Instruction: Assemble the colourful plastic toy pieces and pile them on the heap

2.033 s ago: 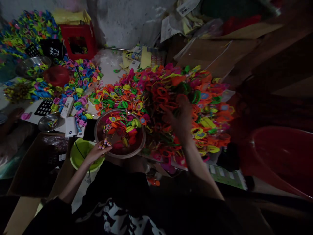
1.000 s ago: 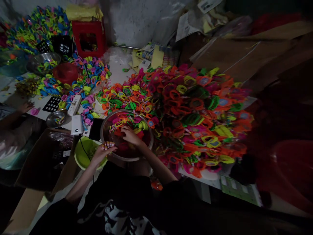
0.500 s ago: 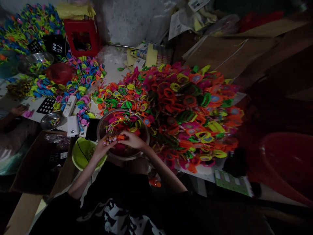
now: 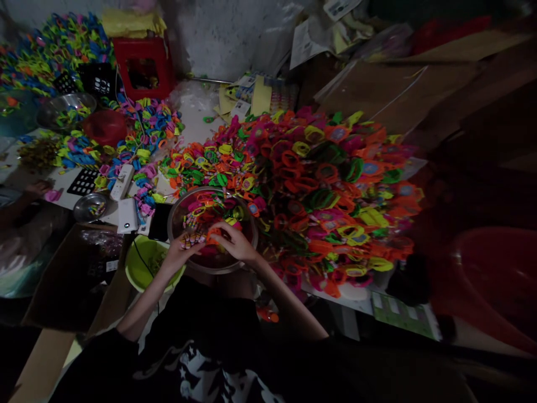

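Over a metal bowl [image 4: 254,238] of colourful toy watches, my two hands are close together. My left hand [image 4: 176,256] is closed around several small striped pieces [image 4: 192,241], pale with dark and yellow marks, perhaps wrapped candies. My right hand [image 4: 238,244] pinches an orange toy watch [image 4: 214,232] beside them, its fingers covering part of it. Whether the watch touches the left fingers is hard to make out in the dim light. A large heap of orange, pink, yellow and green toy watches [image 4: 327,173] rises just right of the bowl.
A lime-green basin [image 4: 138,271] stands below left of the bowl. On the table lie a white power bank [image 4: 127,216], a power strip [image 4: 122,182] and a small metal dish [image 4: 89,208]. Another person's hand [image 4: 37,189] is at far left. A red tub [image 4: 495,280] stands right.
The orange toy watch has turned and lifted slightly in my right hand, whose fingers have shifted right. My left hand still holds the striped pieces. The whole view has shifted a little.
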Action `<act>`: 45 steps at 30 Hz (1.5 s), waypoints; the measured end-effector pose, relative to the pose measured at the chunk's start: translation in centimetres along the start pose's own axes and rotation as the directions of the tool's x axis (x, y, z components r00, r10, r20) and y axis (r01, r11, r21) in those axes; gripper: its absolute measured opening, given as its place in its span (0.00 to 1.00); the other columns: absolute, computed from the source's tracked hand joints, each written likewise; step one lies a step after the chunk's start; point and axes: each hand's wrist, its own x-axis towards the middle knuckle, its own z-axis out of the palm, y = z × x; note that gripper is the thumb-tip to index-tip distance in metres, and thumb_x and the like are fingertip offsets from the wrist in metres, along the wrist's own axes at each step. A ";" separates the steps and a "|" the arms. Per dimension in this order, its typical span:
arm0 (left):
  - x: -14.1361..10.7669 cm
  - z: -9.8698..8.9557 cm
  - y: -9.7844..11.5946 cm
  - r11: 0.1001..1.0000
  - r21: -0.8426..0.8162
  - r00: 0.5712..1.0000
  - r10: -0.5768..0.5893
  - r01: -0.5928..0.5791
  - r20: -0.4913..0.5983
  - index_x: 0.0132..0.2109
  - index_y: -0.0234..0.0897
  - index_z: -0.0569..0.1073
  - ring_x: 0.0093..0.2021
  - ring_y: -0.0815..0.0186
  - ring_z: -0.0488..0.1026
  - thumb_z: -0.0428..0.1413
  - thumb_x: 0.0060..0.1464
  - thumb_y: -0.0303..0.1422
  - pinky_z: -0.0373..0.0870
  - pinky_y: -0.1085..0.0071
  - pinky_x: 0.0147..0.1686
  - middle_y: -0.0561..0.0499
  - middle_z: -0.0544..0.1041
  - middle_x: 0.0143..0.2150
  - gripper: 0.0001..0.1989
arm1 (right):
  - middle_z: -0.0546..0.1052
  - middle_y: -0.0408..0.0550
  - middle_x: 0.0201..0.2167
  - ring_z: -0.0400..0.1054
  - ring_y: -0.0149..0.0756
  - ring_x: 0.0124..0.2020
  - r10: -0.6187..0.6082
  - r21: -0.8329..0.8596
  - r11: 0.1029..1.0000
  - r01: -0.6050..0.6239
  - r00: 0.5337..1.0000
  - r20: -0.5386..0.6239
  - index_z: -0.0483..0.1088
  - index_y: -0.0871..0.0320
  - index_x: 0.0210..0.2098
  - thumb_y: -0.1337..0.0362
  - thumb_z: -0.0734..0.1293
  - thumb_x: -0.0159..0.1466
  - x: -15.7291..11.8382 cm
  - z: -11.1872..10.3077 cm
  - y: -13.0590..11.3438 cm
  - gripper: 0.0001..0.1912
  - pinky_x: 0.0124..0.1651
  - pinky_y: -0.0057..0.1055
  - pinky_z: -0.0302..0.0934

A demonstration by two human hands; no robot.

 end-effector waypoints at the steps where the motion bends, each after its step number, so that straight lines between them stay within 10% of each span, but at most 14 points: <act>1: 0.0 -0.1 0.2 0.999 0.034 1.000 0.018 -0.018 -0.012 0.38 0.32 0.73 0.28 0.66 0.72 0.64 0.38 0.45 0.72 0.71 0.30 0.50 0.78 0.31 0.23 | 0.73 0.49 0.38 0.68 0.37 0.42 -0.039 -0.052 0.998 0.041 0.998 0.041 0.66 0.57 0.40 0.57 0.61 0.65 -0.1 -0.3 -0.4 0.10 0.47 0.36 0.62; 9: -0.8 -0.4 2.3 0.955 0.279 0.995 0.099 -0.103 0.028 0.39 0.34 0.75 0.34 0.62 0.74 0.62 0.43 0.41 0.70 0.72 0.31 0.48 0.79 0.35 0.18 | 0.71 0.50 0.38 0.66 0.38 0.42 -0.184 -0.313 0.915 0.255 0.954 0.239 0.68 0.57 0.41 0.60 0.63 0.65 0.2 -3.0 -2.7 0.08 0.47 0.35 0.62; 25: -0.7 -0.2 3.0 0.868 0.443 0.975 0.200 -0.224 0.100 0.42 0.35 0.76 0.38 0.59 0.76 0.59 0.49 0.39 0.71 0.69 0.39 0.48 0.80 0.39 0.15 | 0.73 0.50 0.39 0.66 0.38 0.44 -0.122 -0.408 0.872 0.272 0.926 0.358 0.68 0.59 0.41 0.65 0.64 0.64 0.3 -4.0 -3.8 0.07 0.48 0.36 0.63; 33: -0.5 -1.3 3.4 0.736 0.541 0.894 0.199 -0.407 0.402 0.44 0.37 0.74 0.42 0.63 0.76 0.55 0.56 0.36 0.68 0.72 0.44 0.49 0.79 0.43 0.11 | 0.72 0.53 0.44 0.67 0.38 0.46 -0.077 -0.372 0.889 0.268 0.887 0.455 0.69 0.59 0.46 0.65 0.63 0.64 -0.2 -3.8 -3.0 0.11 0.49 0.34 0.63; 45: 0.0 -1.2 3.5 0.773 0.490 0.860 0.136 -0.403 0.493 0.42 0.33 0.75 0.37 0.64 0.75 0.55 0.55 0.38 0.69 0.73 0.37 0.48 0.79 0.38 0.13 | 0.70 0.49 0.35 0.65 0.34 0.37 -0.153 -0.412 0.827 0.382 0.859 0.488 0.69 0.59 0.35 0.64 0.60 0.66 -0.9 -3.1 -2.4 0.08 0.40 0.28 0.61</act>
